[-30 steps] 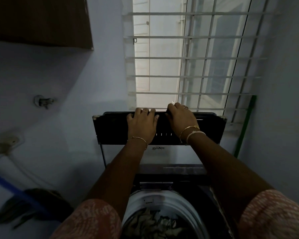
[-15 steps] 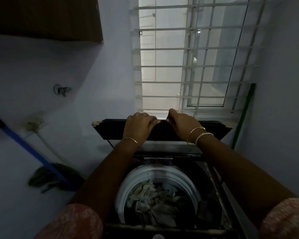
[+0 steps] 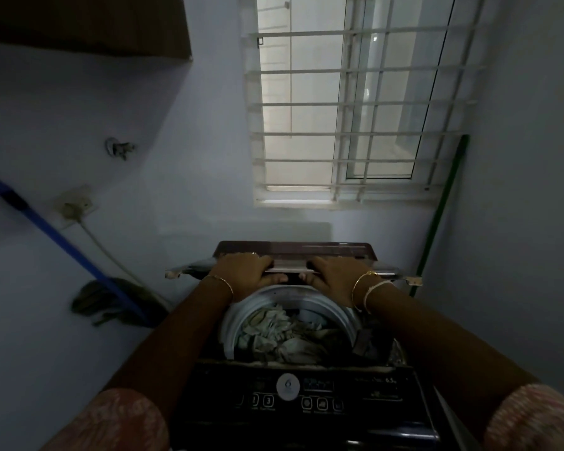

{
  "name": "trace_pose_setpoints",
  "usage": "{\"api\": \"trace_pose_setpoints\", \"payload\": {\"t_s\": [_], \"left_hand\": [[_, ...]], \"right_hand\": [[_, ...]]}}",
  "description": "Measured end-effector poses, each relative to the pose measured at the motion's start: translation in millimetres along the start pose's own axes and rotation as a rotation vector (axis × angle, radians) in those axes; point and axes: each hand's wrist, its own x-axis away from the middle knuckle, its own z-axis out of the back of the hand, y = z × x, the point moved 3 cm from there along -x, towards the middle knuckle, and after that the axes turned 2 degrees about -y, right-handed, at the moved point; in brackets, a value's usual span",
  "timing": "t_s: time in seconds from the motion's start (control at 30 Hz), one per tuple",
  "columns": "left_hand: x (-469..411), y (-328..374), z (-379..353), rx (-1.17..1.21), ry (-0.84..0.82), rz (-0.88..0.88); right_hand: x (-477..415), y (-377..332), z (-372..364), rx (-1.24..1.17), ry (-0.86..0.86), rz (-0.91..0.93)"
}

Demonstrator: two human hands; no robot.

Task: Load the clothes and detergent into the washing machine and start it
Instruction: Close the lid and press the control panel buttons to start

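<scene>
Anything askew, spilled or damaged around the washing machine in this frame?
Nothing spilled. Both hands, left hand and right hand, grip the folding lid above the clothes in the drum. One oddity: the lid's left corner looks chipped or worn pale.

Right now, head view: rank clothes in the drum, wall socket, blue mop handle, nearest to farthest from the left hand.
From the left hand, which grips the lid:
1. Clothes: just below it, in the drum.
2. Wall socket: up on the left wall.
3. Blue mop handle: leaning left; too close to the socket to rank firmly.
</scene>
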Motion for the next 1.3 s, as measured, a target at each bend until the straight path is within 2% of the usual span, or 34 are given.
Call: {"api": "trace_pose_setpoints", "payload": {"t_s": [0.13, 0.3, 0.43, 0.63, 0.77, 1.13, 1.3], "left_hand": [[5, -1, -21, 0.125, -0.116, -0.046], [18, 4, -51, 0.074, -0.117, -0.072], [41, 14, -90, 0.001, -0.215, -0.097], [60, 21, -125, -0.009, -0.317, -0.055], [62, 24, -137, 0.031, -0.338, -0.015], [58, 36, -158, 0.140, -0.103, 0.250], [54, 37, -161, 0.124, -0.002, 0.304]], "right_hand": [[11, 1, -13, -0.067, -0.108, -0.097], [9, -10, -31, -0.136, -0.281, -0.258], [8, -19, -68, -0.204, -0.353, -0.379], [20, -21, -113, -0.135, -0.433, -0.458], [27, -29, -129, -0.055, -0.378, -0.449], [38, -34, -143, 0.041, -0.167, -0.430], [41, -29, -149, 0.012, -0.106, -0.427]]}}
